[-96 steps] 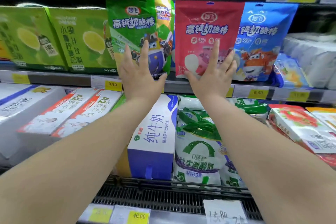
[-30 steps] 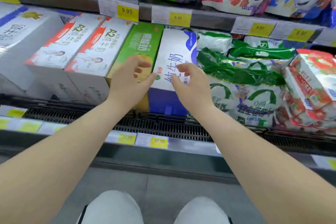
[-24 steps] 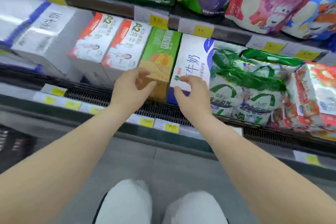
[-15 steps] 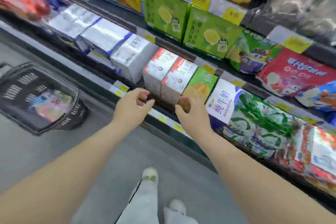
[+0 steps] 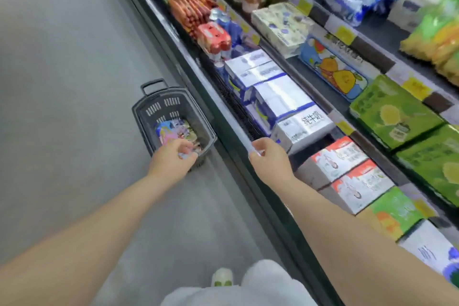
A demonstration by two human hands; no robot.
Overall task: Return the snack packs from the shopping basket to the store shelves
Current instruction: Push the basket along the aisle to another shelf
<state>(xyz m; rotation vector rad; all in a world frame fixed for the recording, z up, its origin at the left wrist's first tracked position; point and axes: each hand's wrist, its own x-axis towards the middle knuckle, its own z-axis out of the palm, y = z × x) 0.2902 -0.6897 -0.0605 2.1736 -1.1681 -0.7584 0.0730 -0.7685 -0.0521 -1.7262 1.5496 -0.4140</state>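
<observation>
Both hands have dropped away from the boxed goods and the view has swung down the aisle, so the shopping basket [image 5: 161,104], which sat well off to the left half a second ago, now lies directly under the left hand [image 5: 171,160]. It stands on the grey floor [image 5: 62,82], close against the cooler's front rail [image 5: 216,104].

The colourful snack packs [image 5: 171,131] lie flat in the bottom of the basket, just beyond the left fingers [image 5: 185,150]. Those fingers are curled downward over the basket's near corner. A pale scrap shows beneath their tips, but blur hides whether they already pinch a pack or only hover above one.

The right hand [image 5: 270,159] hangs over the rail with its fingers [image 5: 258,146] loosely curled and nothing seen in them. A white milk carton [image 5: 304,124] sits just past those fingertips, on the shelf side.

By my reading, the step in hand is the reach back into the basket for another pack, with several yet to be shelved. The next move probably calls for the left fingers to go deeper, past the rim, and close on one pack's edge so it lifts free of the others. The right hand is free to steady it on the way up.
</observation>
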